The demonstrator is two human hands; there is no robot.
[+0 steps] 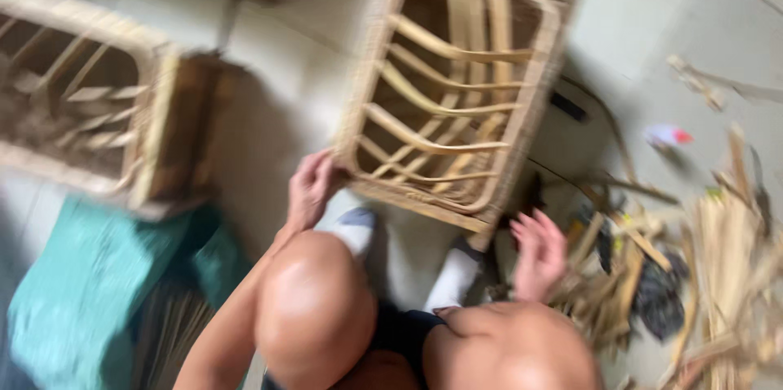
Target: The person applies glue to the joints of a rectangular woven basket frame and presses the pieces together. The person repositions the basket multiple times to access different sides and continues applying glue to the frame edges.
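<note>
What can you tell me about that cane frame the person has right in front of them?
The cane frame looks like pale rattan: a boxy rectangular rim with curved slats across its open inside and a few uprights behind them. It stands tilted on the pale floor, above the seated person's knees. The left hand grips its lower left corner; the right hand hangs open beside its lower right corner, apparently not touching. The picture is blurred.

One head-worn camera looks steeply down from above the seated person's knees [314,308], close to them. It faces forward across the floor [652,15] toward the wicker frame [457,88] just beyond the knees. The picture is motion-blurred and tilted. No second view shares the scene.
</note>
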